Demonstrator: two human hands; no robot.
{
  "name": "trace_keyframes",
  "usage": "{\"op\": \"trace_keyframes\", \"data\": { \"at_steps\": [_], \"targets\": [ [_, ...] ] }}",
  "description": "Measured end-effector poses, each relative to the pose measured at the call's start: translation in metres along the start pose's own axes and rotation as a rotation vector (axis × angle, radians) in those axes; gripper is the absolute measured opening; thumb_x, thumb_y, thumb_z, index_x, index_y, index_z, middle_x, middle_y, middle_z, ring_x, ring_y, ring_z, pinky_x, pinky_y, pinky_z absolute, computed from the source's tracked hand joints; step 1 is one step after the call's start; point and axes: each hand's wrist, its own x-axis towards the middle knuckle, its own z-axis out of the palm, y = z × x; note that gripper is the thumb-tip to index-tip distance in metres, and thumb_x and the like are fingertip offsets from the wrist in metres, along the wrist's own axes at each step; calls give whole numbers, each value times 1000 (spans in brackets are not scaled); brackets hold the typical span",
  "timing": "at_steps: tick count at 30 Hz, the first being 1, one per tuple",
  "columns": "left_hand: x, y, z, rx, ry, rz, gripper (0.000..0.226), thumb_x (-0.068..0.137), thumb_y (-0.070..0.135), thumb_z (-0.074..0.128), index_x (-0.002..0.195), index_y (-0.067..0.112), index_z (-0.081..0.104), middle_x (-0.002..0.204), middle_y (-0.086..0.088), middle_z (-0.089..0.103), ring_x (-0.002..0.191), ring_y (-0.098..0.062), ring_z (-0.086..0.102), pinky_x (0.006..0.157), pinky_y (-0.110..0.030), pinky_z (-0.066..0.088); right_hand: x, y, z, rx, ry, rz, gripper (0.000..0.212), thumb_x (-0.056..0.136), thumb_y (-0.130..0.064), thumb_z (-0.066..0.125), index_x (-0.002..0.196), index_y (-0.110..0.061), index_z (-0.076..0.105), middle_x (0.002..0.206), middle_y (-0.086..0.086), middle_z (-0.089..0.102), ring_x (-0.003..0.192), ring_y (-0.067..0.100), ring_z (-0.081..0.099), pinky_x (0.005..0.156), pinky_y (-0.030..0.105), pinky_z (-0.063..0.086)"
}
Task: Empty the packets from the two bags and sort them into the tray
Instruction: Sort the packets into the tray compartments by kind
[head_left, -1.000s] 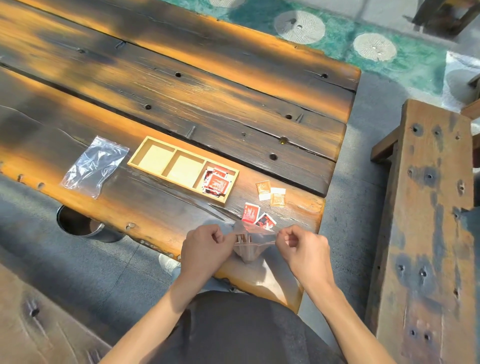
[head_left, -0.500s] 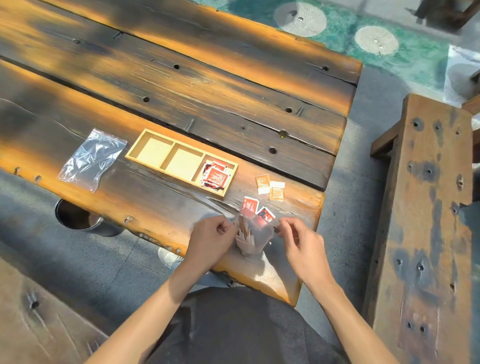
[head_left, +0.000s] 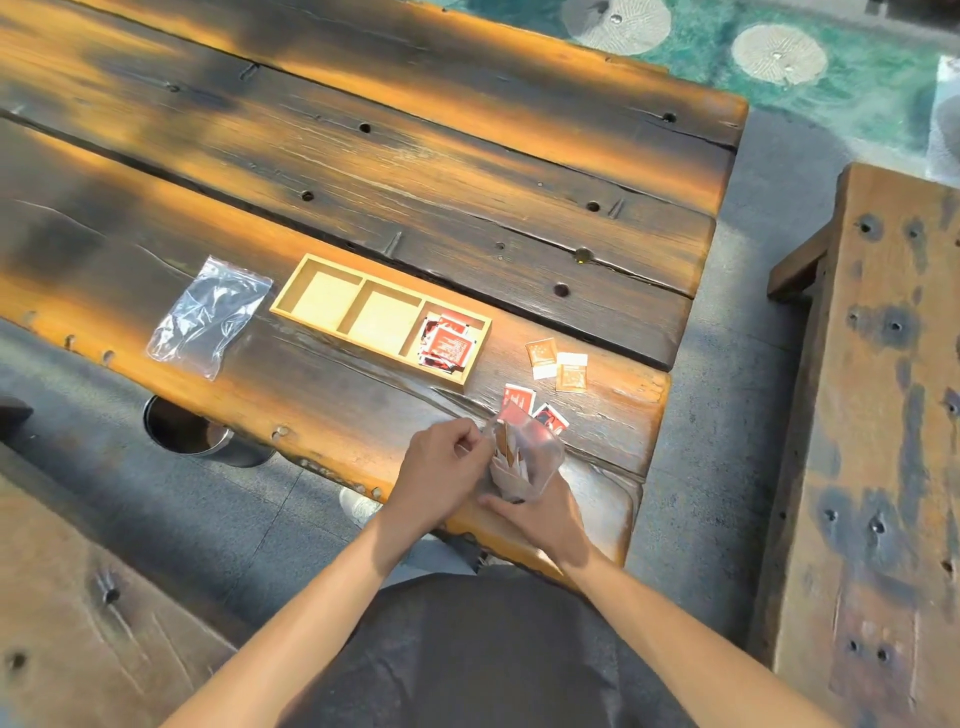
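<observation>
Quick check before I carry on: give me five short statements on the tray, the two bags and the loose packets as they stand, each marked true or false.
1. Red packets fill the right compartment of the three-part wooden tray. True.
2. The tray's middle compartment holds orange packets. False: it shows only bare wood; the two orange-and-white packets lie on the dark plank table, right of the tray.
3. Both hands hold the clear plastic bag of packets. True: left hand at its top, right hand under it.
4. The flat clear plastic bag lies right of the tray. False: it lies left.
5. Two red packets lie loose just beyond the held bag. True.
</observation>
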Motion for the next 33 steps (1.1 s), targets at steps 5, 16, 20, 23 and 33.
{"op": "trace_keyframes", "data": {
  "at_steps": [5,16,20,23,33],
  "targets": [
    [-4,-1,-5,-23,12,-11,21,87,19,60,69,10,67,66,-2,68,75,-24,69,74,-46,54,11,-14,13,82,74,55,49,87,-62,65,127,-35,59,111,-15,70,99,3,68,81,40,60],
    [3,-40,-23,-218,20,-142,25,85,34,51,78,20,71,82,-5,72,79,-20,67,74,-43,56,-4,0,-3,524,-23,258,34,84,-2,81,110,-23,75,114,15,76,92,5,73,76,23,59],
    [10,-56,-26,-105,-128,-161,43,79,37,59,119,23,68,121,5,62,112,-11,58,95,-34,49,3,-11,-15,552,-62,144,57,63,-40,97,113,-23,76,110,-1,79,106,16,73,91,42,60],
    [14,-59,-27,-131,-280,-108,46,90,28,70,134,25,58,131,13,58,121,-3,53,98,-20,40,11,-30,-24,453,-141,97,47,60,-47,94,104,-42,78,101,-4,81,99,22,75,90,52,61],
    [24,-75,-51,-712,-149,-301,33,89,16,75,121,15,71,110,-7,79,102,-27,75,85,-33,62,44,-96,-12,550,-261,215,47,74,-15,85,116,-21,67,104,5,80,97,30,76,62,33,62]
  ]
}}
